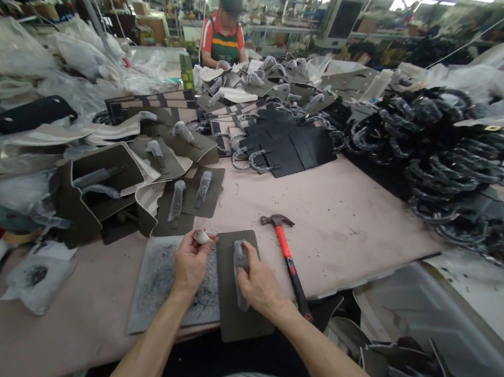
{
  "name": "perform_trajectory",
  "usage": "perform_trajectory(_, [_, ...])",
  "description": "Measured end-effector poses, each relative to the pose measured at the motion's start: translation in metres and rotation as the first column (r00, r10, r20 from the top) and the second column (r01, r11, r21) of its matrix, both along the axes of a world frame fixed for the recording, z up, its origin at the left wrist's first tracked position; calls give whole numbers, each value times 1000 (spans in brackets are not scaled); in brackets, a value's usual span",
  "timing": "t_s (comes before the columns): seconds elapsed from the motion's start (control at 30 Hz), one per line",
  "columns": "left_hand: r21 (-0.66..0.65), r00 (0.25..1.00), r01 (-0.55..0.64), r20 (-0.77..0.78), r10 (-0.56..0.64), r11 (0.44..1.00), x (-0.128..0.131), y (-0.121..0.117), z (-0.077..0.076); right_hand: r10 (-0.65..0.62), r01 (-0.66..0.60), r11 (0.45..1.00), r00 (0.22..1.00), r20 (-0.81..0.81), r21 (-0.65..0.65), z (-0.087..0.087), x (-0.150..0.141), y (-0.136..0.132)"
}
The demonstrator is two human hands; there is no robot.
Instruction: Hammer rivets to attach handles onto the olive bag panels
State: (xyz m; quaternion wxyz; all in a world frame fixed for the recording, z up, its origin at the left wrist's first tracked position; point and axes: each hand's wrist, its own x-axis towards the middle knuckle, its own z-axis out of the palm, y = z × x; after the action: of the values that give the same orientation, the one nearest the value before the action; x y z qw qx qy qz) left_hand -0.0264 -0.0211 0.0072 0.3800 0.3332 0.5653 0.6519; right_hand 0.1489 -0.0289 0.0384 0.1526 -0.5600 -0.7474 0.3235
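My left hand point(191, 263) is closed, fingertips pinching a small whitish, roll-like piece point(202, 237) whose kind I cannot make out. It is above a grey, black-flecked board point(155, 285). My right hand point(260, 281) grips a plastic-wrapped handle point(239, 252) on a flat olive-grey panel point(234, 327) with rounded corners. That panel lies partly over the board's right side and overhangs the table's front edge. To the right of it rests a claw hammer point(287, 253) with a red and black grip, touched by neither hand.
Olive panels with wrapped handles point(176, 201) are heaped at left. Black panels point(288, 146) and a tall pile of wrapped black handles point(439, 150) stand at the back and right. A plastic bin point(390, 291) holds more pieces at front right. A co-worker point(225, 34) sits across the table.
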Motion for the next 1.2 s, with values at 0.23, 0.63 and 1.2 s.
perform_trajectory(0.23, [24,985,151,85,-153,988,34,43,-14,21,-21,1000,999,-33,16,-2,-3,7])
perform_trajectory(0.63, [-32,976,219,27,-218,975,34,42,-19,93,-92,996,985,146,-13,4,2,-28])
perform_trajectory(1.2, [-69,957,281,-47,-285,957,33,38,-21,76,-73,997,992,96,-38,6,5,-22])
